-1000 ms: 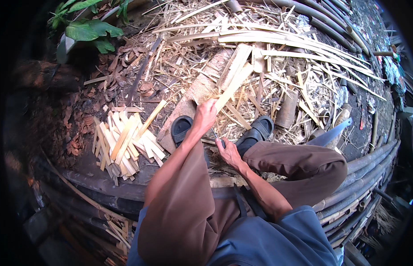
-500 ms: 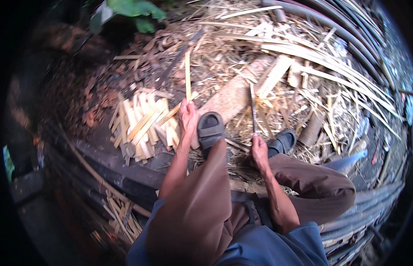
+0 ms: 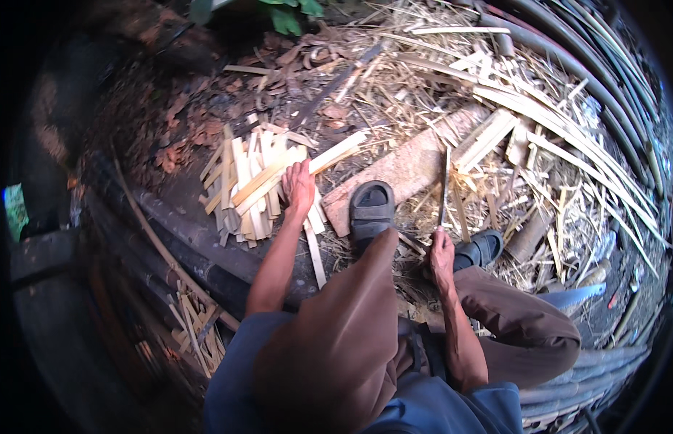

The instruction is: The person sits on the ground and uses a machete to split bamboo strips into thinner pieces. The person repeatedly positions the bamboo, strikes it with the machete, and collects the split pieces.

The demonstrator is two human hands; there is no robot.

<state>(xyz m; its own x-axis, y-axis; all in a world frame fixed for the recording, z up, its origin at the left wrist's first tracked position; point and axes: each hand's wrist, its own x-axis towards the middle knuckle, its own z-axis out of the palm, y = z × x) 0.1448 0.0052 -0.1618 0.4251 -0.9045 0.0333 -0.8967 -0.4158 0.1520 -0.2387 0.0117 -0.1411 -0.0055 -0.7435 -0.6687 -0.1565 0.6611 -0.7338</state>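
Observation:
My left hand has come down on the pile of split bamboo strips left of my foot. Its fingers curl over a pale bamboo strip that juts out to the right; its grip is partly hidden. Below the wrist, another strip points back toward my knee. In front of my right foot, my right hand is closed round the handle of a knife, its long narrow blade pointing away from me. A flat wooden board lies between the two hands, beyond my left sandal.
Shavings and long bamboo splits cover the ground at the far right. A handsaw lies right of my bent knee. Dark poles line the far right edge. Another dark long blade or bar lies beyond the pile.
My left hand has moved down onto the pile; the strip it held upright no longer points away from it. My right hand keeps the knife in much the same pose. The view has shifted.

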